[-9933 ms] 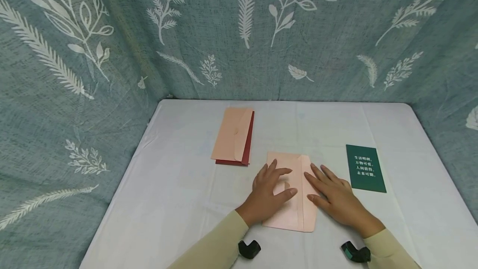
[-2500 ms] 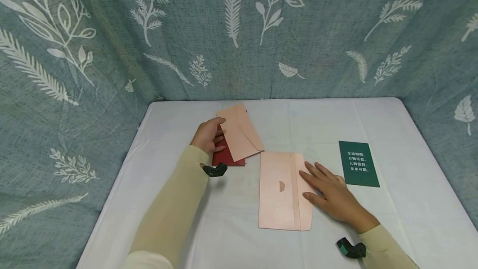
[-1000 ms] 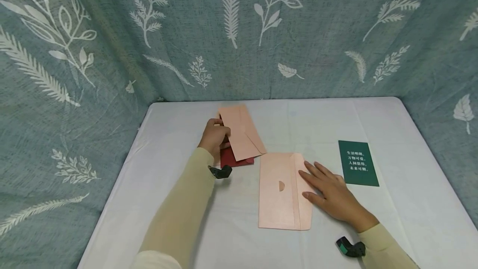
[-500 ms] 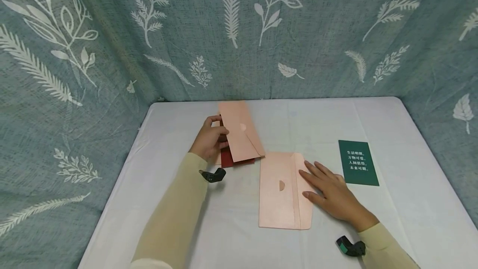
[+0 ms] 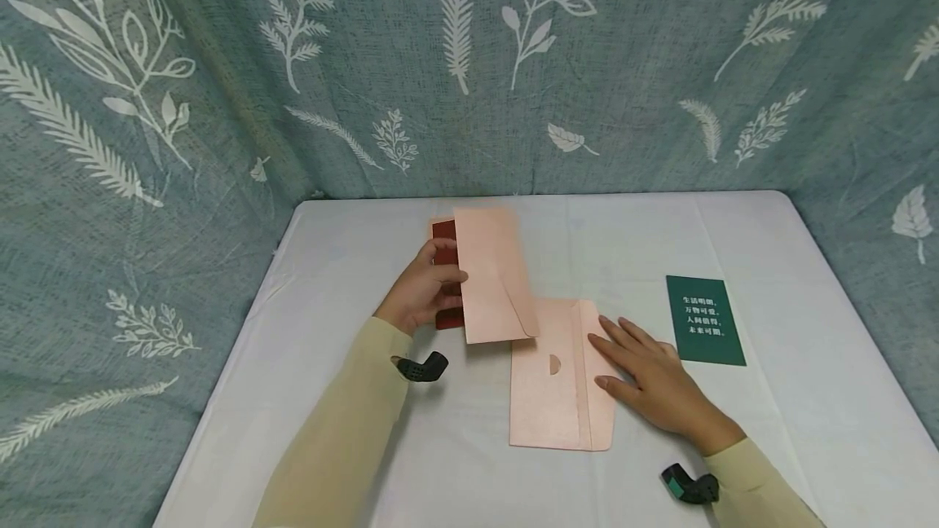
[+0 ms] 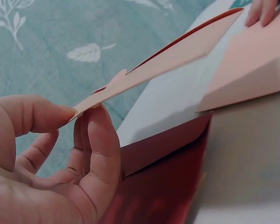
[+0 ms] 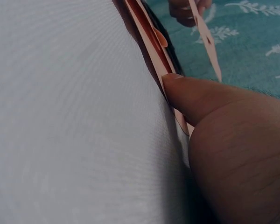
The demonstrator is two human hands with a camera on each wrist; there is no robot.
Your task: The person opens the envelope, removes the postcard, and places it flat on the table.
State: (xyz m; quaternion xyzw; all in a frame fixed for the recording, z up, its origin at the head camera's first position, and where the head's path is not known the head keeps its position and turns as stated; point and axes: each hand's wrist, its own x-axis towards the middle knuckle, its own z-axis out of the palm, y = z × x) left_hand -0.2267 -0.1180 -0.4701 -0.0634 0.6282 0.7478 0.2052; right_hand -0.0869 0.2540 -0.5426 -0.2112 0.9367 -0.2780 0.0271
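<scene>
Between thumb and fingers, my left hand (image 5: 421, 288) pinches the left edge of a pink envelope (image 5: 491, 275). That envelope hangs raised and tilted, its lower right corner over a second pink envelope; the left wrist view shows its thin side (image 6: 168, 58). A dark red envelope (image 5: 449, 319) lies below my left fingers, partly hidden, with a pink edge showing at its top left. My right hand (image 5: 656, 389) rests with fingers spread on the flap side of the second pink envelope (image 5: 550, 406), which lies flat. In the right wrist view the thumb (image 7: 200, 95) touches its edge.
A dark green card (image 5: 706, 320) with white writing lies right of my right hand. All of it sits on a white-covered table (image 5: 800, 398). A teal leaf-patterned curtain (image 5: 411, 39) hangs behind and at both sides.
Earlier both hands were at the flat pink envelope. My left hand then went to the pile at the back and has lifted the top pink envelope, bringing it right and nearer. My right hand has stayed.
</scene>
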